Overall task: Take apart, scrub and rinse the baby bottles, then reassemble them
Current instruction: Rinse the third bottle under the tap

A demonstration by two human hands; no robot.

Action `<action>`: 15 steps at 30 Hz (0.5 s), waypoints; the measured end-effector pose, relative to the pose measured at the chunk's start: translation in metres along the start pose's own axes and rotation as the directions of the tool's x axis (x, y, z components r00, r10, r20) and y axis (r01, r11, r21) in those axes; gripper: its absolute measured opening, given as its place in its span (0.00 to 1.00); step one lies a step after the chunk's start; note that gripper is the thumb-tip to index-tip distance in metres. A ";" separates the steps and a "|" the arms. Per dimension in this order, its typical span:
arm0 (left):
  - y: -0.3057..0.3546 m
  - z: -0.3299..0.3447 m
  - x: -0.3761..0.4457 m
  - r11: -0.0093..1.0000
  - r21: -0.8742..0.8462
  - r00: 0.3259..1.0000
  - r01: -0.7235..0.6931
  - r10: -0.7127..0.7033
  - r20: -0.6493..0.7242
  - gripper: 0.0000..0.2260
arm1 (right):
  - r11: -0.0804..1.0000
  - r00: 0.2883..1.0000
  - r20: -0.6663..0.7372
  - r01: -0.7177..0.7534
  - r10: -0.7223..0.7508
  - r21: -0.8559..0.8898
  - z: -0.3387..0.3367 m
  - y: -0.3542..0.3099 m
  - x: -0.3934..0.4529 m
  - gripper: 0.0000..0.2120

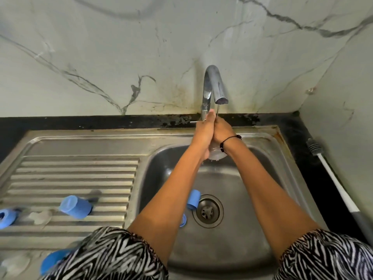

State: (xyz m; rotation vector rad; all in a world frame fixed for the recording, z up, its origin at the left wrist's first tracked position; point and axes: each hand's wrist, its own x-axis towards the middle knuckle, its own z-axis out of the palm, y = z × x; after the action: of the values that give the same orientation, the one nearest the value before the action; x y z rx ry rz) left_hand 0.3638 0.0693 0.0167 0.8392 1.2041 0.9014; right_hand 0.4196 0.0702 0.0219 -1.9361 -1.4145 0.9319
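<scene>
Left hand (203, 136) and right hand (223, 131): pressed together under tap (217, 87), thin stream falling, both clasping clear bottle (217, 155), base showing below palms, over sink (238, 235).
Blue cap (193, 199): in basin beside drain (207, 211).
Blue cup (75, 207), blue ring (6, 218), clear teat (40, 217): on drainboard (70, 174).
Brush (335, 182): on table (298, 126), right of sink.

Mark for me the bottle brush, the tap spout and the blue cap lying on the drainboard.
bottle brush (335, 187): head view, on its white handle along the right counter.
tap spout (219, 87): head view, on the downturned metal arm.
blue cap (75, 207): head view, on its side wall.
</scene>
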 end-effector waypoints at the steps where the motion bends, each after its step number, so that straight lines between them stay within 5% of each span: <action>1: 0.000 -0.001 0.001 1.000 -0.011 0.999 0.014 -0.014 0.034 0.26 | 0.985 1.000 0.019 -0.019 0.016 0.170 -0.001 0.003 -0.001 0.17; 4: -0.003 -0.005 0.008 0.994 -0.103 0.992 0.040 -0.028 0.122 0.18 | 0.843 0.997 0.073 -0.023 -0.019 0.537 -0.004 0.010 -0.016 0.20; 7: 0.005 0.000 0.011 0.996 -0.083 0.996 0.013 -0.006 0.085 0.12 | 0.963 0.987 -0.036 0.159 -0.155 0.219 0.002 0.018 -0.037 0.25; 10: 0.010 -0.002 0.017 0.999 -0.046 1.000 0.015 -0.014 0.022 0.14 | 0.962 0.979 -0.023 0.197 -0.205 -0.187 0.012 0.022 -0.062 0.27; 12: 0.003 -0.004 0.015 0.999 -0.037 0.999 0.022 -0.021 0.038 0.15 | 0.946 0.974 -0.042 0.208 -0.225 -0.248 0.016 0.019 -0.058 0.28; 15: -0.013 -0.003 0.006 0.998 -0.041 0.996 0.046 -0.042 0.082 0.22 | 0.996 0.996 -0.054 0.065 -0.068 -0.054 0.002 0.005 -0.018 0.28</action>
State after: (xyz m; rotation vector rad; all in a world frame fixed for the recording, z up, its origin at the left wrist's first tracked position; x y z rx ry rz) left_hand 0.3634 0.0697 0.0021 0.8043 1.1252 0.8469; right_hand 0.4169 0.0521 0.0205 -1.9252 -1.4757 0.8117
